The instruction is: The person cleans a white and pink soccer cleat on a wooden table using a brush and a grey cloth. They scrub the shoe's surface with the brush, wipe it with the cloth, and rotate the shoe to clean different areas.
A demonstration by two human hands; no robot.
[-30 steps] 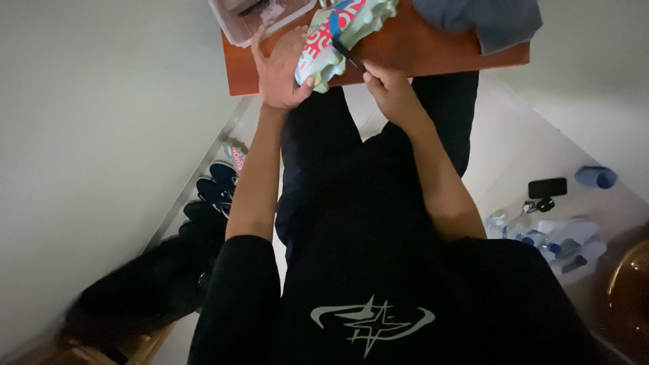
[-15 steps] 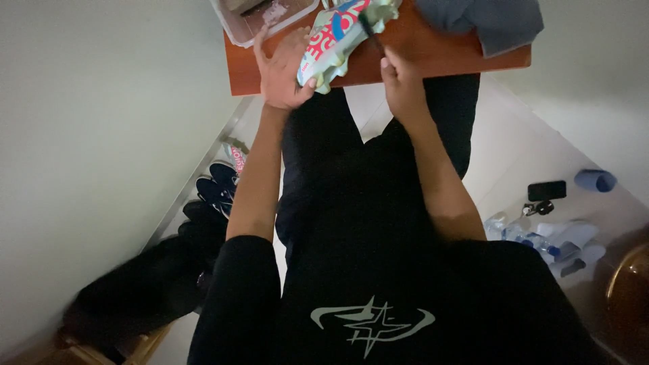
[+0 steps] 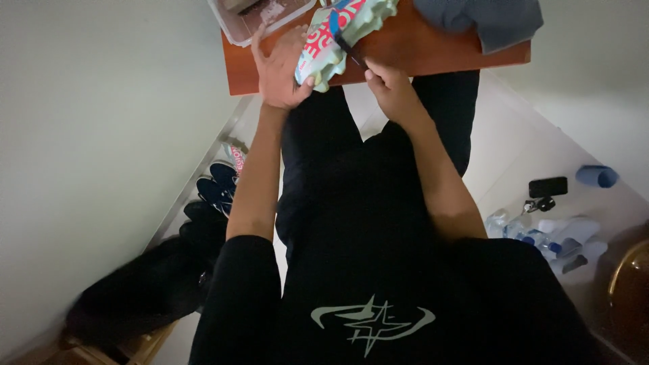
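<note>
Left hand (image 3: 280, 71) clamped on pale shoe (image 3: 341, 37) with red and blue print, resting on brown table (image 3: 419, 54) edge. Right hand (image 3: 392, 88) pinching dark lace (image 3: 348, 47) of shoe. Clear plastic box (image 3: 260, 17) just beside; grey cloth (image 3: 483, 17) farther along.

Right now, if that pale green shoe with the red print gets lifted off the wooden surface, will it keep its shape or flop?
The shoe probably keeps its shape: its lumpy sole edge looks moulded. It seems light, since the left hand steadies it alone. The dark lace in the right hand looks limp and would likely dangle. The shoe lies tilted at the table edge, so it may tip.
</note>
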